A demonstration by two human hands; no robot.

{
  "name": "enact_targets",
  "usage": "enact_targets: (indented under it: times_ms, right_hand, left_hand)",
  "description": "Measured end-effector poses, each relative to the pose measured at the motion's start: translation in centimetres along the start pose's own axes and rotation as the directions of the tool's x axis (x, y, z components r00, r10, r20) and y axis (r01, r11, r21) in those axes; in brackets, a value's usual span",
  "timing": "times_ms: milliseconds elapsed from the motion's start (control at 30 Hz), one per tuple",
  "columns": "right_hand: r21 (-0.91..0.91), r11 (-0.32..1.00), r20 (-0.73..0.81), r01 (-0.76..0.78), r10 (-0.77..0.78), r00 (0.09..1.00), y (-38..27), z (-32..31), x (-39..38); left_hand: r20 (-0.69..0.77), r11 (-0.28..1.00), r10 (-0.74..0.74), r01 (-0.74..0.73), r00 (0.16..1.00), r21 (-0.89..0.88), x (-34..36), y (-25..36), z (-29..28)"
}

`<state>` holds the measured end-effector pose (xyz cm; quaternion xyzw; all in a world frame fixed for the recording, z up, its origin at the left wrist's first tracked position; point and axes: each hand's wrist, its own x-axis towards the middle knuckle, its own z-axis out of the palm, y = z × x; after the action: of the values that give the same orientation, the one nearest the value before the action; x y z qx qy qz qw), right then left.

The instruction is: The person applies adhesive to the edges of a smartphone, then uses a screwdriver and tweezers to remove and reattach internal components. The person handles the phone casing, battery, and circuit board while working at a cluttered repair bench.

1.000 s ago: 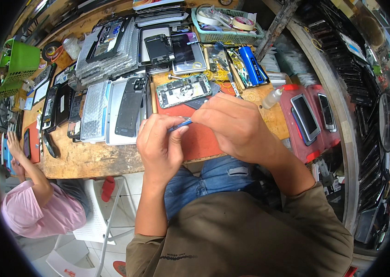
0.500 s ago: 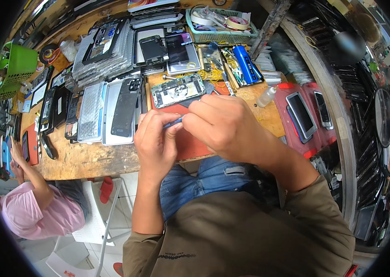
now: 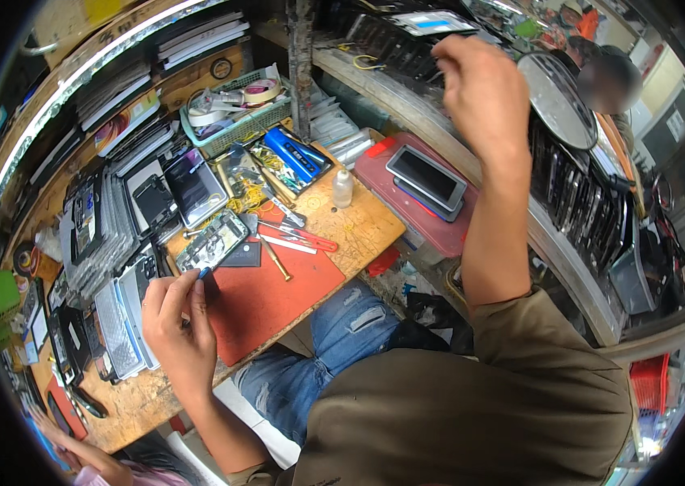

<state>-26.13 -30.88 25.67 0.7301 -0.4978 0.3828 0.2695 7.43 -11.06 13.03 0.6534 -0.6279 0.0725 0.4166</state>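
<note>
My left hand is above the near edge of the orange mat, its fingers pinched on a small blue object. Just beyond it lies an opened phone with bare internals, beside a brass screwdriver, a red-handled tool and a dark rectangular pad. My right hand is raised at the upper right, by the shelf of dark upright panels and a round mirror; its fingers are curled, and what they hold, if anything, is hidden.
A blue tool case, a dropper bottle and a green basket of tape rolls crowd the wooden bench. A red tray with phones sits right. A co-worker's arm shows at lower left.
The view has swung right. My right hand has left my left hand and risen to the shelf at the upper right; my left hand still has the blue object.
</note>
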Motion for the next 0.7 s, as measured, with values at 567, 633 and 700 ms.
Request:
enact_targets:
  times_ms: [567, 633, 700]
  right_hand:
    - [0.346, 0.937, -0.241, -0.048, 0.138, 0.961, -4.3, 0.9, -4.9]
    - [0.783, 0.568, 0.253, -0.253, 0.081, 0.964, -8.9, 1.8, -9.6]
    - [0.790, 0.360, 0.613, -0.496, -0.450, 0.649, -13.5, 3.9, -14.3]
  left_hand:
    - [0.108, 0.956, 0.129, -0.153, 0.986, 0.252, -0.4, 0.0, -3.1]
    - [0.121, 0.973, 0.079, -0.103, 0.989, 0.205, -0.5, 0.0, -3.2]
    - [0.147, 0.977, 0.051, -0.080, 0.988, 0.199, -0.7, 0.4, -3.4]
